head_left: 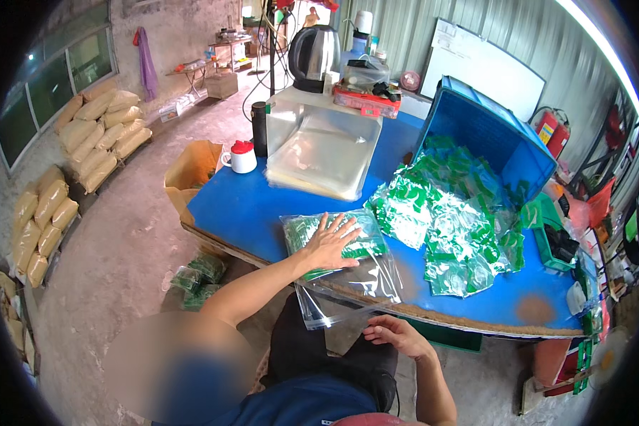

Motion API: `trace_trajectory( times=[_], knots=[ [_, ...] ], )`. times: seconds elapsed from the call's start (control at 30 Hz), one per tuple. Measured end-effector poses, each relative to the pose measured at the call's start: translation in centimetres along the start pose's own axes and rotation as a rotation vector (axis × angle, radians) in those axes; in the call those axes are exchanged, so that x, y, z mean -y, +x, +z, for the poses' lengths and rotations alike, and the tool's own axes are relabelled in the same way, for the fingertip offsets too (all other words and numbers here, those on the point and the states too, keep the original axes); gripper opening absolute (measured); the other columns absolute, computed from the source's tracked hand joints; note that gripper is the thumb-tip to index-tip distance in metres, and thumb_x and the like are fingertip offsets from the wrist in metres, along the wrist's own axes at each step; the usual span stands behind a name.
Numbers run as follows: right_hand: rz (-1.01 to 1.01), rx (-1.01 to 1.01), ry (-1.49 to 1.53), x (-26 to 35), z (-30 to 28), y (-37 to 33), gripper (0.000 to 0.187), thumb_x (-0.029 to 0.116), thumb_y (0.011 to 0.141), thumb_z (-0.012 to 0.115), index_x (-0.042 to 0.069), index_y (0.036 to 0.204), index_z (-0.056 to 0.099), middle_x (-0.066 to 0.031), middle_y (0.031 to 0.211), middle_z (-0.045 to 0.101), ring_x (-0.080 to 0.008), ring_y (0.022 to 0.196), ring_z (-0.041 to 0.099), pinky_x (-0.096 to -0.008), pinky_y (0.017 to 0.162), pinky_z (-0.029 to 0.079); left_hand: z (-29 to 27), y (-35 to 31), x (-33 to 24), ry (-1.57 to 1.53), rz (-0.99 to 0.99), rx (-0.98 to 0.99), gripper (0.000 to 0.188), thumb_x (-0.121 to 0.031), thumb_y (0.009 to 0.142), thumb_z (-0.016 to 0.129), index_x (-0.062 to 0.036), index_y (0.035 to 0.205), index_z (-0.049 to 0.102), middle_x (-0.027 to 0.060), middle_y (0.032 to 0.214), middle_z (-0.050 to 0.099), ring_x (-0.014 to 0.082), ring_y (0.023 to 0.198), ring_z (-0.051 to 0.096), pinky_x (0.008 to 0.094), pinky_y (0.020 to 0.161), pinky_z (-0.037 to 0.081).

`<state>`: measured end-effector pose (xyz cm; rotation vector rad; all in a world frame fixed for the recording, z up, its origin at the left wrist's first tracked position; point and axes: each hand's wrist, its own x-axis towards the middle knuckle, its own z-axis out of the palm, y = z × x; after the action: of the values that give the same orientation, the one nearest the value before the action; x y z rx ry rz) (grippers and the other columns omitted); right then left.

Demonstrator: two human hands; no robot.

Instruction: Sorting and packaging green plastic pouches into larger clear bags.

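A large clear zip bag [348,291] lies at the table's front edge. Green packets [305,231] fill its far part, while its transparent mouth end, with a pale strip, hangs over the edge toward my lap. My left hand [331,243] presses flat on the filled part, fingers spread. Just below the bag's mouth, my right hand [399,336] hovers with loosely curled fingers, apart from the bag and with nothing visible in it. To the right, a heap of small green packets [454,213] spills out of a tipped blue crate [486,142].
On the blue table [227,202] stand a stack of clear bags [323,153], a white mug with a red lid [240,157], a black flask [260,128] and, behind, a kettle [314,57]. A green basket [552,245] sits at the right. Filled bags [199,277] lie on the floor.
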<state>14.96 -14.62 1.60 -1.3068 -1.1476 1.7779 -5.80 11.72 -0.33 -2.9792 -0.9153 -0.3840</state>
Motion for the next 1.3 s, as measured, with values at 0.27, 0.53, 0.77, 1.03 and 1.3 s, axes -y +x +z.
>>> trace_trajectory(
  times=[0.27,0.53,0.77,1.03,1.3],
  knots=[
    [-0.168,0.031,-0.270,4.7,-4.5,0.5,0.045,0.037,0.099,0.061,0.001,0.127,0.059,-0.0034,0.108,0.066,-0.0126,0.099,0.059,-0.0309,0.090,0.049,-1.9,0.3,1.5,-0.082,-0.006,0.020,0.084,-0.060,0.077,0.069,-0.0196,0.147,0.046,0.0185,0.154,0.038,0.0398,0.147,0.022,0.0660,0.117,0.002],
    [-0.433,-1.064,-1.070,2.9,-22.1,1.9,0.068,0.052,0.086,0.069,0.011,0.138,0.051,-0.0253,0.142,0.047,-0.0417,0.131,0.046,-0.0497,0.105,0.040,-4.4,-2.5,5.4,0.118,-0.071,0.156,0.092,-0.058,0.081,0.069,-0.0167,0.154,0.032,0.0126,0.161,0.025,0.0349,0.150,0.016,0.0577,0.120,0.006],
    [0.122,-1.159,-1.183,-0.8,-25.4,3.3,0.099,0.086,0.075,0.049,0.019,0.148,0.044,-0.0279,0.153,0.032,-0.0503,0.144,0.022,-0.0685,0.113,0.011,-5.6,-6.1,6.8,0.140,-0.081,0.163,0.093,-0.055,0.080,0.070,-0.0137,0.154,0.031,0.0125,0.162,0.023,0.0351,0.150,0.016,0.0564,0.120,0.006],
    [0.014,-1.127,-1.160,0.6,-18.2,7.7,0.097,0.083,0.077,0.050,0.018,0.149,0.043,-0.0308,0.154,0.028,-0.0514,0.144,0.020,-0.0674,0.114,0.010,-7.9,-6.2,8.7,0.170,-0.048,0.270,0.093,-0.044,0.078,0.074,-0.0128,0.154,0.030,0.0125,0.162,0.022,0.0354,0.150,0.015,0.0536,0.121,0.008],
    [-0.175,-1.361,-1.089,-0.3,-18.3,7.7,0.088,0.068,0.081,0.061,0.011,0.146,0.043,-0.0272,0.147,0.040,-0.0464,0.139,0.033,-0.0604,0.115,0.018,-8.4,-4.0,0.9,0.046,-0.114,0.143,0.082,-0.009,0.073,0.079,-0.0078,0.145,0.042,0.0172,0.156,0.032,0.0355,0.145,0.028,0.0485,0.120,0.021]
  ],
)
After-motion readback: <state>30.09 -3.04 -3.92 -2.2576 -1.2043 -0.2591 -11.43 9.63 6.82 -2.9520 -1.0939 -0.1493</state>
